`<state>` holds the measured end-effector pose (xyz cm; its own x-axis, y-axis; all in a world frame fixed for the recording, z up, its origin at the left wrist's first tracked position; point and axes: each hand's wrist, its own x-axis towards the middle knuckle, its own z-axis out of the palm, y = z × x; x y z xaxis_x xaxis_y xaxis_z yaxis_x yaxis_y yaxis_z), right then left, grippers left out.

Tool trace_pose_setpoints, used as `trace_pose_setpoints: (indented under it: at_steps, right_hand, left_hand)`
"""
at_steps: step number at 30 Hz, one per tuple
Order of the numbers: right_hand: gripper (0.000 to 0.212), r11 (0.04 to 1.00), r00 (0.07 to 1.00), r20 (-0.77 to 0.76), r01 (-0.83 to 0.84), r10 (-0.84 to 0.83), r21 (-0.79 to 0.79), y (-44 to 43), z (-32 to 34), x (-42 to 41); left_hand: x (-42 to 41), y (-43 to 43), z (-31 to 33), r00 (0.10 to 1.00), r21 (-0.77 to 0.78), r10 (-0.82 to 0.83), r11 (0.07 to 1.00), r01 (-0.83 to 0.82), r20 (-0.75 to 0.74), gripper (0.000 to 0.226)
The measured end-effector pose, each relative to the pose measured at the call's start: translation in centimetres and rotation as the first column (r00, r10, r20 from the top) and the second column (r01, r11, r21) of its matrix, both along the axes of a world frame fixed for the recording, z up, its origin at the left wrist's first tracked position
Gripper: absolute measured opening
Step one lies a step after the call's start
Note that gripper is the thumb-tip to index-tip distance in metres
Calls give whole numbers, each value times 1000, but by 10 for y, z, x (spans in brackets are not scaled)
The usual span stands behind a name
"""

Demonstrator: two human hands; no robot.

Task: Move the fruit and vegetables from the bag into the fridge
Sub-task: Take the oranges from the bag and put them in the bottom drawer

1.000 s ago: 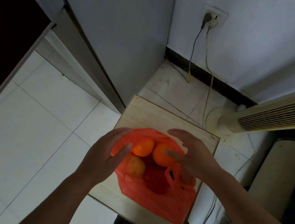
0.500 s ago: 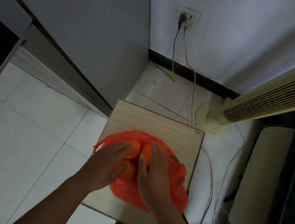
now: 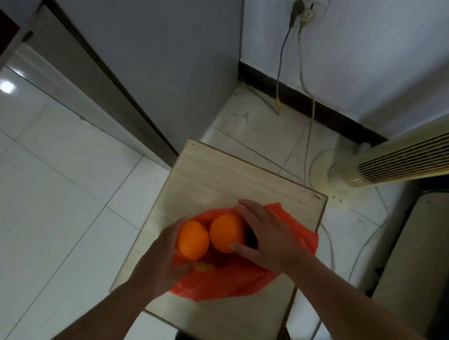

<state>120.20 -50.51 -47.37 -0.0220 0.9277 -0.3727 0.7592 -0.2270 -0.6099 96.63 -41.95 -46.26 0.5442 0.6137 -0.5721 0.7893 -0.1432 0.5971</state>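
Observation:
A red plastic bag [image 3: 235, 283] lies open on a small wooden table [image 3: 216, 180]. My left hand [image 3: 163, 258] grips one orange [image 3: 192, 239], lifted just above the bag's left edge. My right hand [image 3: 269, 236] grips a second orange [image 3: 224, 232], its fingers curled round the far side and the thumb on the near side. The two oranges touch. Another yellowish fruit [image 3: 202, 266] shows deep in the bag under them. The grey fridge [image 3: 149, 35] stands closed behind the table at the upper left.
A tower fan [image 3: 409, 160] stands on the floor at the right, cables [image 3: 309, 140] running to a wall socket [image 3: 306, 8]. A beige-topped object [image 3: 429, 249] sits at the far right. White floor tiles [image 3: 33, 190] stretch to the left.
Both hands reached into the bag, closed on an orange each and have lifted them up out of its mouth. The view has shifted slightly.

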Motion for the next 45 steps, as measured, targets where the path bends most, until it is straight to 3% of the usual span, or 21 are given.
trace_pose_setpoints:
  at_steps: [8, 15, 18, 20, 24, 29, 35, 45]
  right_hand:
    - [58, 920, 940, 7, 334, -342, 203, -42, 32, 23]
    - [74, 899, 908, -101, 378, -406, -220, -87, -2, 38]
    - [81, 851, 848, -138, 479, -512, -215, -80, 3, 38]
    - [76, 836, 826, -134, 537, -548, -111, -69, 18, 37]
    - [62, 871, 868, -146, 487, -474, 67, -49, 50, 34]
    - [44, 969, 966, -132, 233, -222, 77, -22, 58, 11]
    - [74, 991, 999, 32, -10, 15, -136, 1, 35, -13]
    - [88, 987, 999, 45, 10, -3, -158, 4, 12, -19]
  left_hand:
    - [22, 11, 12, 998, 134, 58, 989, -59, 10, 92]
    - [29, 12, 18, 996, 83, 83, 993, -79, -43, 94]
    - [30, 11, 21, 996, 86, 83, 993, -79, -38, 94]
    - [31, 10, 26, 996, 96, 79, 992, -76, -28, 94]
    - [39, 10, 39, 998, 137, 64, 989, -62, -8, 94]
    - [47, 9, 52, 996, 148, 93, 985, -93, 9, 93]
    - [27, 7, 52, 994, 149, 108, 984, -102, -34, 93]
    - [8, 1, 36, 989, 71, 136, 989, -132, -62, 93]
